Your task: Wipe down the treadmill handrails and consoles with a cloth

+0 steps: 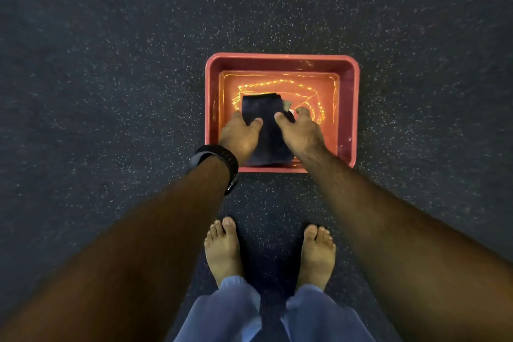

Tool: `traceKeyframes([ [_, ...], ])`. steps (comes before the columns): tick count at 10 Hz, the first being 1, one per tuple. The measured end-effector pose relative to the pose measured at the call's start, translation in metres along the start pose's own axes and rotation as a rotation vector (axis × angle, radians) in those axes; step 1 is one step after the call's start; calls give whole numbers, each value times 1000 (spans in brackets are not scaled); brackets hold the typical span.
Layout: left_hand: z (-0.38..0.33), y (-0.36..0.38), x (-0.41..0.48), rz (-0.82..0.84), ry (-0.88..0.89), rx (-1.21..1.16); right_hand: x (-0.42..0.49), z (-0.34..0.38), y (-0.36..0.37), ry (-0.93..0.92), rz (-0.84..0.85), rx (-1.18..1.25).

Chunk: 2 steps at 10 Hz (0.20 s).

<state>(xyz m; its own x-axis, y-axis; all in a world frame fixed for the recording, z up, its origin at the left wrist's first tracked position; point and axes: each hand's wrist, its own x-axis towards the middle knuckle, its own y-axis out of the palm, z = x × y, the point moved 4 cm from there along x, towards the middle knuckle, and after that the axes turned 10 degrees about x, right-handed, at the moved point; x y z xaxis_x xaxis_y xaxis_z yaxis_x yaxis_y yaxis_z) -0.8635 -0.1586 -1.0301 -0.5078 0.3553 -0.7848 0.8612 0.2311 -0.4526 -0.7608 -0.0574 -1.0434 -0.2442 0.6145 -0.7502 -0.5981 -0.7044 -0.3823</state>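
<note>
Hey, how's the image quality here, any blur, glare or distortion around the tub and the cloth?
Head view: dim overall, with bright rippled glints on the water in the red tub; the dark cloth, held by the left hand and right hand, shows almost no texture; the speckled floor smears toward the edges; wide-angle stretch swells the forearms.

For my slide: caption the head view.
Left hand and right hand hold a dark cloth in a red tub of water.

The cloth (267,122) lay in the basin (280,58) on the floor (111,69), between left hand (239,135) and right hand (299,132), ahead of the feet (222,251).
</note>
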Motion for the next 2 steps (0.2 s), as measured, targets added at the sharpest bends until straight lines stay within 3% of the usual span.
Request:
traceKeyframes([
  [2,-2,-2,8,6,-59,34,-3,10,7,24,20,54],
])
